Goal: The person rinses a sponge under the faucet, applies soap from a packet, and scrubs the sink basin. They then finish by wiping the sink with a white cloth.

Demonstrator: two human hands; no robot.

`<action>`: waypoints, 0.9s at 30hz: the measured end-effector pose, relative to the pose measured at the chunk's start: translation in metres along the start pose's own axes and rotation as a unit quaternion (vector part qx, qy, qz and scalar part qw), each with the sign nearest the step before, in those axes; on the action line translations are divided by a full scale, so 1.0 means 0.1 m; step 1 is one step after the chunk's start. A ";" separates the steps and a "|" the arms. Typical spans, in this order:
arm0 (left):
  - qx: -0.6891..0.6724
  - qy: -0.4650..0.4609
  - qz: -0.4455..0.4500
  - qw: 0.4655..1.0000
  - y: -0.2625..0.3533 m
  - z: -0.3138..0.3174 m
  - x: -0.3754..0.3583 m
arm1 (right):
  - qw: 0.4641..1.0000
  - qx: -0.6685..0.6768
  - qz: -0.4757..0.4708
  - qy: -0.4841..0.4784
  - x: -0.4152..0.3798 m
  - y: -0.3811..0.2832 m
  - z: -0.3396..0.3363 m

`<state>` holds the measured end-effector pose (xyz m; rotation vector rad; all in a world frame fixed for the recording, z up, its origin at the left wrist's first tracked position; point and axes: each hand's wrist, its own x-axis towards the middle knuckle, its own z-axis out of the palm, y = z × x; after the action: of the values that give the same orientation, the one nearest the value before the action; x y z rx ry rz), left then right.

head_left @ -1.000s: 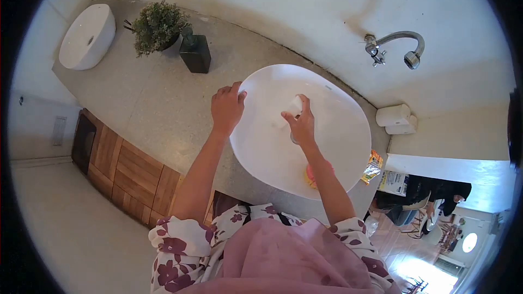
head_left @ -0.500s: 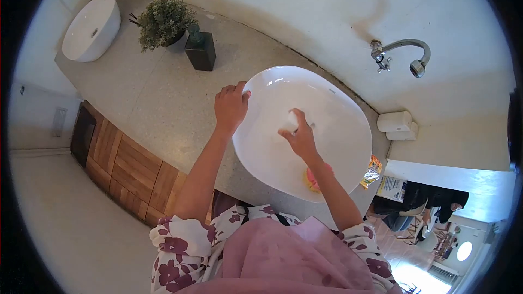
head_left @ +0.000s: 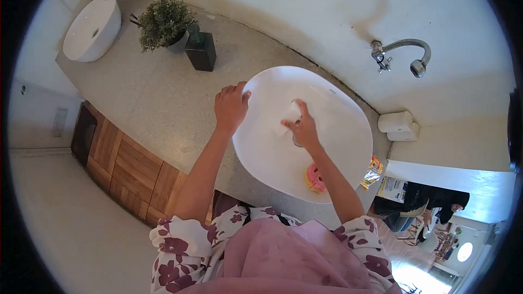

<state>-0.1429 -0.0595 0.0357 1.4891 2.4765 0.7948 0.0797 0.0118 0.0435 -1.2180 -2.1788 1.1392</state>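
Note:
A large white basin (head_left: 343, 130) sits on the grey counter. My left hand (head_left: 231, 108) rests on the basin's left rim, its fingers over the edge and nothing seen in its grip. Inside the basin, my right hand (head_left: 303, 126) grips a small white piece (head_left: 294, 111) between thumb and fingers, against the bowl. The drain shows just beside this hand. A pink and yellow ring-shaped item (head_left: 315, 178) lies in the basin near its front edge, left of my right forearm.
A curved tap (head_left: 406, 46) juts from the wall. Left are a dark dispenser (head_left: 200, 51), a plant (head_left: 165, 24) and a second basin (head_left: 92, 30). White rolls (head_left: 395, 122) and an orange packet (head_left: 372, 172) stand right. A person in dark clothes (head_left: 425, 193) is farther off.
My right hand has moved slightly up and to the right in the basin with the white piece. More of the pink and yellow item shows. My left hand stays on the rim.

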 end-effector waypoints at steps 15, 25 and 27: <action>-0.011 0.000 0.002 1.000 0.04 -0.06 0.00 | 0.997 0.015 0.072 0.029 0.26 0.00 -0.09; -0.005 0.000 0.006 1.000 0.00 0.00 0.00 | 0.998 0.014 0.055 0.006 0.23 0.03 -0.08; -0.007 0.010 0.007 1.000 0.00 -0.01 0.00 | 0.997 0.013 0.074 0.030 0.23 0.00 -0.04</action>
<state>-0.1427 -0.0600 0.0365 1.5041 2.4722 0.8305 0.0700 0.0328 0.0446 -1.4037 -2.0520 1.1685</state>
